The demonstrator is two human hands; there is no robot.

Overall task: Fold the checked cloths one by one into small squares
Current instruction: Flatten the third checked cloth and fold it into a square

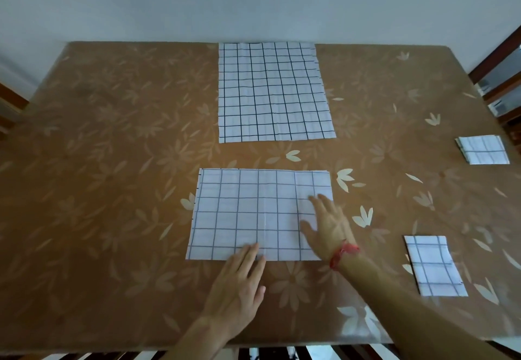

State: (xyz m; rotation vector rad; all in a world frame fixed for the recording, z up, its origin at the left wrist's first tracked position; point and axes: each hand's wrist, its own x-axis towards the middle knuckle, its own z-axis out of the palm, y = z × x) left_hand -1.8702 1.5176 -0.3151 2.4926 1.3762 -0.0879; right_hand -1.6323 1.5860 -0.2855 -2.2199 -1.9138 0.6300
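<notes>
Four checked cloths total. The half-folded cloth, white with a dark grid, sits front-centre on the table. The left hand has flat fingertips on its near edge, and the right hand is spread flat on its right side. Nothing's gripped. The unfolded cloth lies further back. Off right are the far folded square and the near folded square.

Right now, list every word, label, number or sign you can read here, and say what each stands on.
No text can be read anywhere. The half-folded cloth, the flat cloth, the far folded square and the near folded square carry only grid lines; the table cover shows only flowers; the red wristband shows no lettering.
</notes>
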